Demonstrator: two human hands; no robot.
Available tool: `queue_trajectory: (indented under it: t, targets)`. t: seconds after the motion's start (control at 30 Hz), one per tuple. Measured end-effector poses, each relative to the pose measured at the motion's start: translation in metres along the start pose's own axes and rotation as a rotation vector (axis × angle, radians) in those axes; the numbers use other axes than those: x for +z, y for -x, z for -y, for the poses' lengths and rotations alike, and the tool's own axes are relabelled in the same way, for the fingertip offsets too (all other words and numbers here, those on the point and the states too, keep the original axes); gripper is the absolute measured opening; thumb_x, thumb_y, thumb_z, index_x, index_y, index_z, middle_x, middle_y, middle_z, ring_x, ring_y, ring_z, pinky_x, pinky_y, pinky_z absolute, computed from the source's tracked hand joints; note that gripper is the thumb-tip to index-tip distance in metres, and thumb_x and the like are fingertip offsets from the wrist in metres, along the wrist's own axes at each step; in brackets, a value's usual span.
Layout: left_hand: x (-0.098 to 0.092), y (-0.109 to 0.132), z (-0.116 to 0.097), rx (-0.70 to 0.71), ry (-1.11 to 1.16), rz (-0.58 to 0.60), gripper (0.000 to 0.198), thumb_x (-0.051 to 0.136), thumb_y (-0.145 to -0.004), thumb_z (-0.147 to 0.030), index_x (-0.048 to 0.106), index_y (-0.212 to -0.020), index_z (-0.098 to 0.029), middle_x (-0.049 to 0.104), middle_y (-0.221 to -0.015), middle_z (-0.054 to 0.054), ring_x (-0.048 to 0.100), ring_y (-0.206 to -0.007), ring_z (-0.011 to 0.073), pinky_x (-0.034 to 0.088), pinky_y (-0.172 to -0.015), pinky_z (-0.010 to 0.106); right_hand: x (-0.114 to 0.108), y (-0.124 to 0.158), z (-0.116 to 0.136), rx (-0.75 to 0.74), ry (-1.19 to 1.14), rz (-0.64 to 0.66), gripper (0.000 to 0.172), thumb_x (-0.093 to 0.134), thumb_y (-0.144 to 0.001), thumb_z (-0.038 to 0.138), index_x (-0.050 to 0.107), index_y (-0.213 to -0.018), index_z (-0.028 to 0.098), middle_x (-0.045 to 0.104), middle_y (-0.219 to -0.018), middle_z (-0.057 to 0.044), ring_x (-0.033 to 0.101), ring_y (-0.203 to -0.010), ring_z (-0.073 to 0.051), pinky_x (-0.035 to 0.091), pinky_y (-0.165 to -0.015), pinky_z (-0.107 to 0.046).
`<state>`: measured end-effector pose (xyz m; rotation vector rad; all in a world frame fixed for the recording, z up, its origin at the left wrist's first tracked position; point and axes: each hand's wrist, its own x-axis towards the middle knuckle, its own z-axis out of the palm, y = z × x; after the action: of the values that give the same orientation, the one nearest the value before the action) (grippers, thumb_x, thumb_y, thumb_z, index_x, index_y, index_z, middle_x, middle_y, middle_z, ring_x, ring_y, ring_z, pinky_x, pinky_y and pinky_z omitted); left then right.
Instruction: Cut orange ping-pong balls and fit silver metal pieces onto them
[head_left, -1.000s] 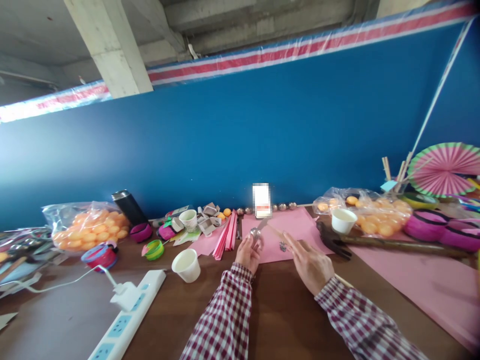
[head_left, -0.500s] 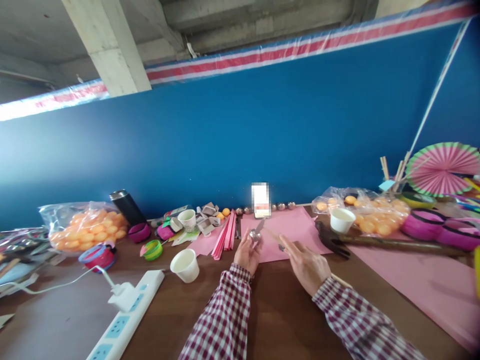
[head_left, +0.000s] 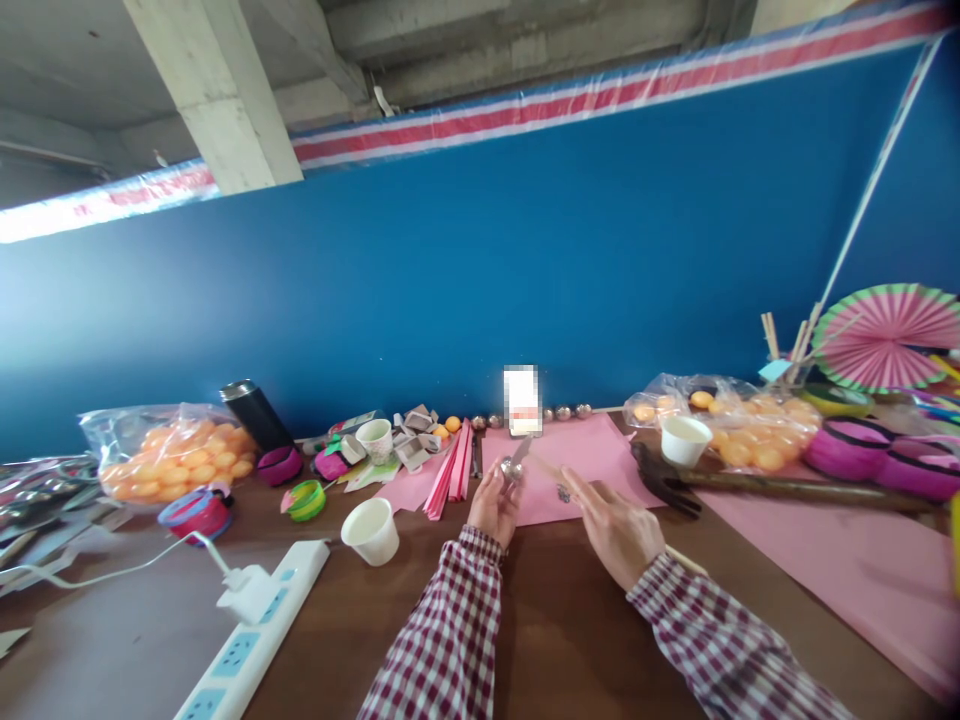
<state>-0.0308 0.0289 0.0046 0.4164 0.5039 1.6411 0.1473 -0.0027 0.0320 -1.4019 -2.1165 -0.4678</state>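
Note:
Above the brown table, my left hand holds a shiny silver ball in its fingertips. A small dark blade-like piece stands up beside the ball. My right hand is closed around a thin light wooden stick; its front end points toward the ball, and its rear end shows by the wrist. Under and behind both hands lies a pink sheet. A small dark patterned item lies on the sheet near my right fingertips. More silver balls line the back edge.
White cups stand on either side. A power strip is at front left, a hammer at right. Bags of orange balls, a black bottle and folded pink strips are around.
Both hands stay nearly in place. My right hand has shifted very slightly right, and the small patterned item shows more fully beside its fingertips.

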Motion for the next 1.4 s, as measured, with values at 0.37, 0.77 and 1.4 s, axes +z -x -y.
queue_trajectory:
  t: [0.37,0.77,1.4]
  targets:
    - [0.003,0.002,-0.003,-0.035,0.024,-0.035,0.017,0.054,-0.074,-0.013,0.054,-0.091,-0.013,0.062,-0.094,0.011,0.059,-0.091,0.0216,0.050,-0.075,0.028,-0.002,-0.001,0.001,0.008,-0.013,-0.016,0.044,0.034,-0.085,0.027,0.029,-0.129,0.030,0.061,-0.080,-0.001,0.053,-0.056,-0.008,0.031,-0.046,-0.020]
    - [0.004,0.002,0.001,-0.028,-0.021,-0.038,0.019,0.059,-0.071,-0.015,0.057,-0.091,-0.012,0.063,-0.092,0.009,0.060,-0.088,0.0186,0.048,-0.080,0.028,0.000,0.001,0.005,-0.018,0.010,-0.018,0.045,0.036,-0.084,0.026,0.029,-0.129,0.031,0.061,-0.077,-0.001,0.052,-0.054,-0.009,0.029,-0.044,-0.021]
    - [0.010,0.009,-0.002,-0.087,0.047,-0.092,0.018,0.061,-0.069,-0.025,0.059,-0.081,-0.012,0.062,-0.077,0.007,0.059,-0.068,0.0131,0.047,-0.069,0.028,0.021,-0.005,-0.035,0.092,-0.054,-0.044,0.054,0.040,-0.075,0.021,0.034,-0.127,0.030,0.061,-0.084,-0.009,0.051,-0.058,-0.016,0.033,-0.050,-0.030]
